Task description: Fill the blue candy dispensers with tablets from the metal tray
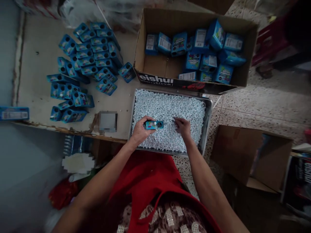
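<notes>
My left hand (pixel 141 130) grips a small blue candy box (pixel 151 125) by its sides over the tray. A dark round hole shows at the box's right end, and a white spot lies near its middle. My right hand (pixel 183 127) is just to the right of the box, above the small white pellets (pixel 157 105). Its fingers are pinched together, and what they hold, if anything, is too small to make out. The pellets fill a shallow metal tray (pixel 208 113) in front of my red apron.
Many similar blue boxes (pixel 85 61) stand on the table (pixel 34 71) at left. A cardboard carton (pixel 155 69) behind the tray holds more, lying loosely. One blue box (pixel 14 113) sits at the table's left edge. An open carton (pixel 235 152) stands on the floor at right.
</notes>
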{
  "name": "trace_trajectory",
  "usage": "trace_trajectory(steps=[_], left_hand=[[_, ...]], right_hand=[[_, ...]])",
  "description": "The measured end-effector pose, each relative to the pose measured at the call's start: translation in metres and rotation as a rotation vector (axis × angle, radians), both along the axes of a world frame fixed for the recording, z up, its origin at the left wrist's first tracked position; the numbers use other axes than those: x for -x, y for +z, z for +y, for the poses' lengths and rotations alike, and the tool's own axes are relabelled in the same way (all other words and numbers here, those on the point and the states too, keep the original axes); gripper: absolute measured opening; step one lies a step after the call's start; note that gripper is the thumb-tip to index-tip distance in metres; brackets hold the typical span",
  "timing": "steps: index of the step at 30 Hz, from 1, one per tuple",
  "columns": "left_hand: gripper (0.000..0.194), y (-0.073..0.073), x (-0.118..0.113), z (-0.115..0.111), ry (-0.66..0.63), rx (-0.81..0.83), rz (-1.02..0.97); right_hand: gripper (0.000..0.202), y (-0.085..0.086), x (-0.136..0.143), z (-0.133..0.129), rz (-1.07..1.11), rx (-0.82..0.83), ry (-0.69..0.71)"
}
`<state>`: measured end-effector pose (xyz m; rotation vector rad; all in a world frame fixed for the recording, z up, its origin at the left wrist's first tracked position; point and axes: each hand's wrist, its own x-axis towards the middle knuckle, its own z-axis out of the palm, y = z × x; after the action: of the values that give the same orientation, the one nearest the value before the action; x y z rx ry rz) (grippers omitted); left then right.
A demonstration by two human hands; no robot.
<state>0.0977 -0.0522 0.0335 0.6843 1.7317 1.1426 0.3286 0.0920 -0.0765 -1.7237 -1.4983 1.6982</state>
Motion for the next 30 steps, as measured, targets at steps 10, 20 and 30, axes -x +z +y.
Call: trace_trajectory(steps=[10, 20, 30], left_hand=[[0.034, 0.002, 0.002, -0.005, -0.024, 0.028, 0.129], [0.028, -0.002, -0.014, 0.009, -0.073, -0.026, 0.313], [0.039, -0.017, -0.004, 0.007, 0.025, -0.109, -0.016]], right_hand=[[0.03, 0.098, -0.027, 0.013, 0.219, 0.148, -0.003], [0.02, 0.205, 0.018, 0.023, -0.233, -0.414, 0.537], [0.021, 0.207, -0.006, 0.013, -0.273, -0.486, 0.492]])
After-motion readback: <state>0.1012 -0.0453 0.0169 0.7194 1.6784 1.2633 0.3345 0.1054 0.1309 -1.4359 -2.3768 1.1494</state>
